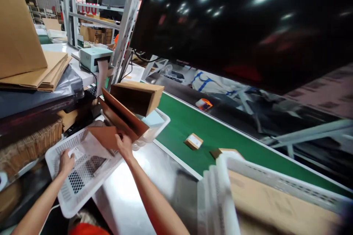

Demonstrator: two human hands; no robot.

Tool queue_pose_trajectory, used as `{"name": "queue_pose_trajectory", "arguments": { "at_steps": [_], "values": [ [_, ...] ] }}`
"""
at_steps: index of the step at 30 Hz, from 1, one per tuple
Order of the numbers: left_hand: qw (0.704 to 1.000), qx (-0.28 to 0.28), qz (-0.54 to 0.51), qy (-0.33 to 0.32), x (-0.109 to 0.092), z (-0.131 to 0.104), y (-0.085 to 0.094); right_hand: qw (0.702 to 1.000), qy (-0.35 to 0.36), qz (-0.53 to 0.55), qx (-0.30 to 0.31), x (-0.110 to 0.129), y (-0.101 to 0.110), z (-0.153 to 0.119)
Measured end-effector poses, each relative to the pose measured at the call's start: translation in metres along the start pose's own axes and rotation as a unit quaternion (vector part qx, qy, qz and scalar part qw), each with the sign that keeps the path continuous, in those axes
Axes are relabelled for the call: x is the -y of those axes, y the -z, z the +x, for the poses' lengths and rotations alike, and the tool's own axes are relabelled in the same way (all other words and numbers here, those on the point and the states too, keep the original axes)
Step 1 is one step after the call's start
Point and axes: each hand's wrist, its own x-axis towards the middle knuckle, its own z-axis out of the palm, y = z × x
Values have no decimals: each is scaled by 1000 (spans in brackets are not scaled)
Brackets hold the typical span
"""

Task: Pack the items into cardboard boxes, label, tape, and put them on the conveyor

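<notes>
My right hand (124,144) grips a flap of an open brown cardboard box (156,97), which is tilted with its opening towards me. The box rests over the far end of a white perforated plastic basket (66,205). My left hand (66,162) is at the basket's left side, its fingers closed on the edge of a thin white sheet (93,146), paper or plastic. This sheet reaches across the basket to the box flap. A pale blue item (153,118) lies partly hidden under the box; its kind cannot be told.
A green conveyor belt (173,117) runs behind the metal table (143,180), carrying a small labelled carton (193,141). Stacked white baskets (224,191) with cardboard inside stand at right. A label printer (95,58) and flat cardboard (55,69) are at left. A large dark screen (234,25) hangs above.
</notes>
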Motion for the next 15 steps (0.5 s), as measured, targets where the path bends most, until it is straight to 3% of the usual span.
{"name": "queue_pose_trajectory", "arguments": {
  "at_steps": [2,4,6,8,11,13,15],
  "values": [
    [999,-36,-6,-36,-32,-8,6,999,-13,23,-25,2,45,-34],
    [988,-19,-20,-152,-73,-31,2,997,-33,47,-55,-2,91,-87],
    [955,57,-23,-291,-112,-68,-15,988,-81,98,-83,-15,131,-149],
    [925,167,-10,-341,-140,-112,-40,944,-195,247,-103,-32,164,-205],
    [905,309,-14,-294,-151,-173,-79,864,-286,389,-147,-50,193,-265],
    [896,353,-28,-268,-144,-201,-98,834,-280,447,-161,-53,200,-285],
    [895,361,-31,-262,-136,-214,-108,809,-258,503,-160,-50,203,-295]
  ]
}}
